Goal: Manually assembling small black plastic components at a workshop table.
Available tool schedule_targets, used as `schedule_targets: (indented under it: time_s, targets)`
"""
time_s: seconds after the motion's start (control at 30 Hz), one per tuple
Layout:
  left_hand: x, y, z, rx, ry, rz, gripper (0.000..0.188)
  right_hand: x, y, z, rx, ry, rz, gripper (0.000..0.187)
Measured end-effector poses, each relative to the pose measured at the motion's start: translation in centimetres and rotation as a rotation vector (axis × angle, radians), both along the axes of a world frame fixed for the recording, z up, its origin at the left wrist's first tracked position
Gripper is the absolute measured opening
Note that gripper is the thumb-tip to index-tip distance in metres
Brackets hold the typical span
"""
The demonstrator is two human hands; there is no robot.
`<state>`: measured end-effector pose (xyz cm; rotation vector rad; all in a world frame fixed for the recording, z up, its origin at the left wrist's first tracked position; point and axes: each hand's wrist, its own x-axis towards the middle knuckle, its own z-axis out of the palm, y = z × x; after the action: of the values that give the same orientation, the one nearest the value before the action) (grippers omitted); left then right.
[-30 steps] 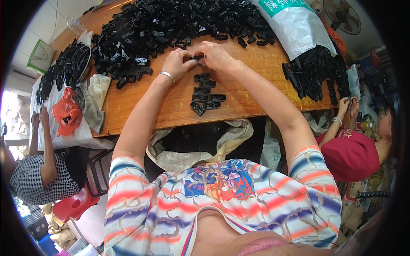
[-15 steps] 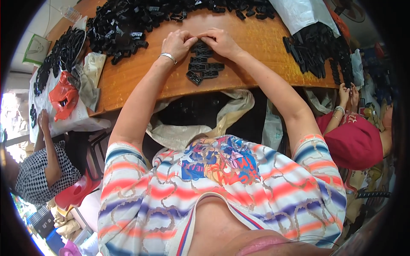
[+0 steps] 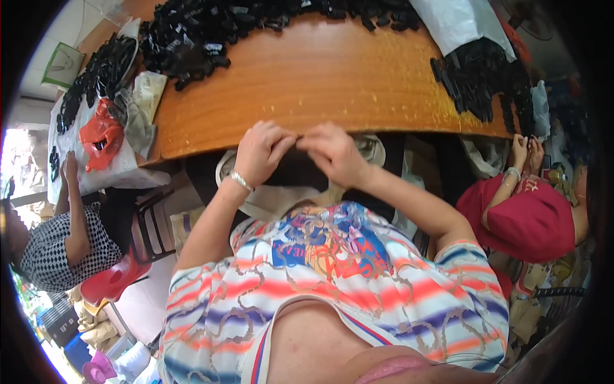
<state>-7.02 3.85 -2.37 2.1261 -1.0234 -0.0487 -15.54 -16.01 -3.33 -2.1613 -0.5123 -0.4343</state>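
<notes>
Head view: at the near edge of the desk (image 3: 320, 77), the left hand (image 3: 262, 152) and right hand (image 3: 337, 153) nearly meet, fingers curled; whether they clamp anything, I cannot tell. Black pieces (image 3: 185, 41) heap along the desk's far side. Keeping the 2 hands low, above the open sack (image 3: 275, 200) below the desk's edge, should catch drops.

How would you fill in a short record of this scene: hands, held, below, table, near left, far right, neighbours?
Hands: left hand and right hand, curled close together at the near edge of the table
Held: too small to tell
Below: open pale sack
Table: brown, with black pieces heaped at the far side
Near left: red plastic bag
Far right: white bag
Neighbours: person in checked top left; person in red top right
</notes>
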Motion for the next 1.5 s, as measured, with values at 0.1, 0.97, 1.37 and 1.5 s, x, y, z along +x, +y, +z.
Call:
schedule_targets:
  time_s: [0.1, 0.97, 1.37, 1.5]
  targets:
    - [1.1, 0.0, 0.6, -0.047, 0.168, 0.085, 0.01, -1.1, 0.2, -0.9, -0.006, 0.072, 0.113, 0.015]
    - [15.4, -9.2, -2.3, -0.003, -0.406, 0.099, 0.065, 18.3, -8.4, 1.6, -0.111, -0.214, -0.34, 0.012]
    - [15.7, -7.3, -2.6, 0.278, -0.382, 0.449, 0.058, 31.3, -5.2, 0.0, -0.488, -0.243, -0.55, 0.027]
    - [15.7, -6.8, -2.5, 0.273, -0.38, 0.456, 0.055, 30.3, -5.3, 0.3, -0.533, -0.216, -0.408, 0.022]
